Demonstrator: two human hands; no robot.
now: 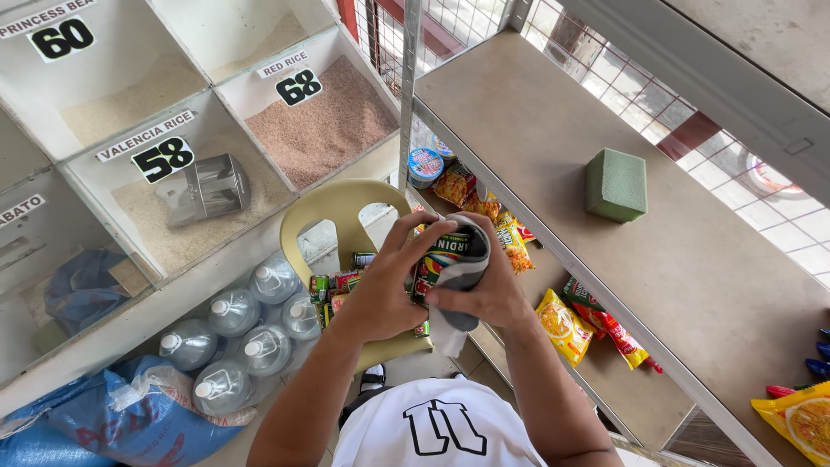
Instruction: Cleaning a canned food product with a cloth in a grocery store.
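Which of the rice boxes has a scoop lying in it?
The middle bin of pale rice, just below the reddish rice bin. A clear scoop lies on its grains; the other bins in view show no scoop.

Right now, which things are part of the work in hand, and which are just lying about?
In hand:
left hand
right hand
tin can
grey cloth
more cans on the chair

Lying about:
green block
snack packets
water bottles
rice bins
metal scoop
blue sack
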